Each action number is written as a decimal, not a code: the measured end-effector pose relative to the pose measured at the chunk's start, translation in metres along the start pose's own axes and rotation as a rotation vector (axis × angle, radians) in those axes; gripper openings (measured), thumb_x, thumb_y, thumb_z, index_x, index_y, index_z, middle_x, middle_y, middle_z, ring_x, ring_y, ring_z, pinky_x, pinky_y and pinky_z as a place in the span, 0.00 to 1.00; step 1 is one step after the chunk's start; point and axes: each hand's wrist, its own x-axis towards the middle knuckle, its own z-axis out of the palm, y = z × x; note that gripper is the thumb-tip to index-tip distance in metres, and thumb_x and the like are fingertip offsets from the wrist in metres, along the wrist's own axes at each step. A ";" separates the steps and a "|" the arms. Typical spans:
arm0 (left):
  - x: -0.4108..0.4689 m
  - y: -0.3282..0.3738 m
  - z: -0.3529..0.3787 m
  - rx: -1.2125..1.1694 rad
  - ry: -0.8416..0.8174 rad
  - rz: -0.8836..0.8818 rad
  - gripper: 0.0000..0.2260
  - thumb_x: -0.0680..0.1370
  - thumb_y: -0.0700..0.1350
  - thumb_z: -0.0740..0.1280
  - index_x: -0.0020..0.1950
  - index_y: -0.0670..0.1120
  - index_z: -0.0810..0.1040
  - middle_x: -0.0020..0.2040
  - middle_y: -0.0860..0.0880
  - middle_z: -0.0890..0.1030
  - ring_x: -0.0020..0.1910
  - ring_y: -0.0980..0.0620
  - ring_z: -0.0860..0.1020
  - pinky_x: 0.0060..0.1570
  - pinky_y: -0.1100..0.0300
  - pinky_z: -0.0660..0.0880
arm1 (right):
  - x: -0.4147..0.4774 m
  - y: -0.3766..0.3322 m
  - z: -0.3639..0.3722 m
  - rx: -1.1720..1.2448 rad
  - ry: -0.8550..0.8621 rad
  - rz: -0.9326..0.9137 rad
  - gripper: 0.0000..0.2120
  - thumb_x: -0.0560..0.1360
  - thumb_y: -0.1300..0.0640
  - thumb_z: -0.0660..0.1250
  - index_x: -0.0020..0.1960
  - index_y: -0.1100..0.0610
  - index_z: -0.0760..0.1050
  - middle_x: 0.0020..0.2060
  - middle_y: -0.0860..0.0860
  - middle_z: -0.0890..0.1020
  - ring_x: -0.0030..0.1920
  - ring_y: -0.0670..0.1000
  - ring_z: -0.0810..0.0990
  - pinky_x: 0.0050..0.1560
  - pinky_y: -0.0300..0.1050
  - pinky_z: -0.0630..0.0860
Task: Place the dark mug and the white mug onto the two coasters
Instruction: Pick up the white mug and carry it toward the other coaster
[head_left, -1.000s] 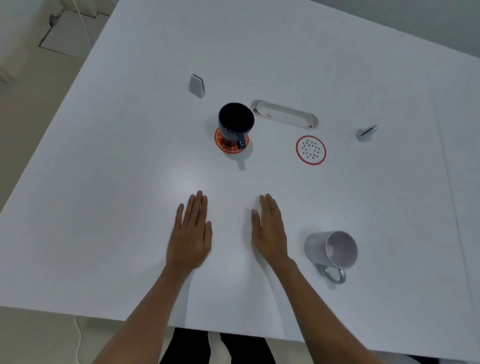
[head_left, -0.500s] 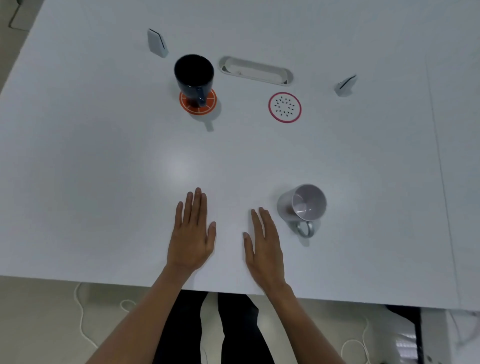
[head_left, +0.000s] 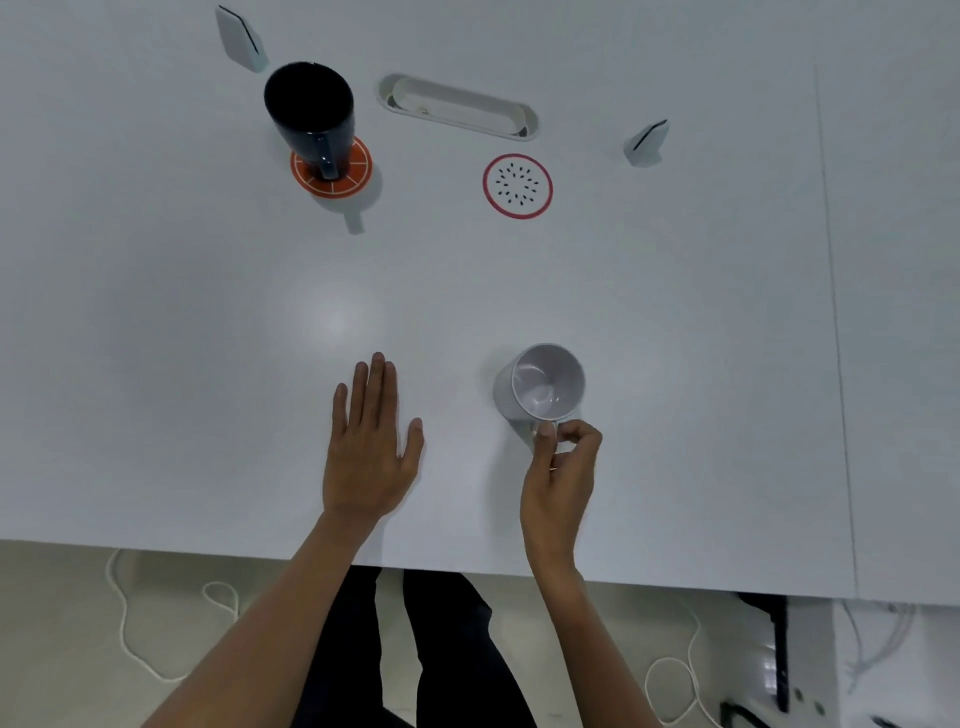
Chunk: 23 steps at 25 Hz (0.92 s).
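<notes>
Pinching white mug (head_left: 545, 382) handle, right hand (head_left: 558, 478); left hand (head_left: 369, 457) flat; pink coaster (head_left: 517, 185) unobstructed.

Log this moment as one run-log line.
dark mug: on orange coaster | white mug: on table, right hand pinching handle | red-rimmed coaster: bare | left hand: flat, empty
</notes>
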 end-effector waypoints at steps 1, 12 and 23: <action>0.000 -0.001 0.000 -0.002 0.003 0.001 0.33 0.83 0.54 0.53 0.84 0.41 0.50 0.86 0.44 0.51 0.86 0.46 0.51 0.84 0.46 0.49 | 0.002 0.002 0.000 0.002 -0.067 0.018 0.10 0.83 0.49 0.57 0.49 0.55 0.68 0.38 0.48 0.75 0.33 0.47 0.71 0.37 0.42 0.71; 0.024 -0.003 -0.004 0.007 -0.014 0.035 0.34 0.82 0.55 0.55 0.85 0.43 0.49 0.86 0.46 0.51 0.86 0.48 0.50 0.85 0.49 0.45 | 0.030 -0.024 0.006 0.185 -0.283 0.196 0.18 0.85 0.50 0.54 0.37 0.54 0.62 0.35 0.52 0.65 0.36 0.48 0.63 0.41 0.45 0.64; 0.067 -0.003 -0.008 -0.030 0.046 0.079 0.28 0.84 0.45 0.51 0.85 0.43 0.53 0.86 0.48 0.53 0.85 0.52 0.53 0.84 0.50 0.52 | 0.133 -0.093 0.065 0.275 -0.292 0.111 0.19 0.84 0.50 0.55 0.34 0.51 0.63 0.31 0.45 0.65 0.31 0.45 0.62 0.35 0.40 0.60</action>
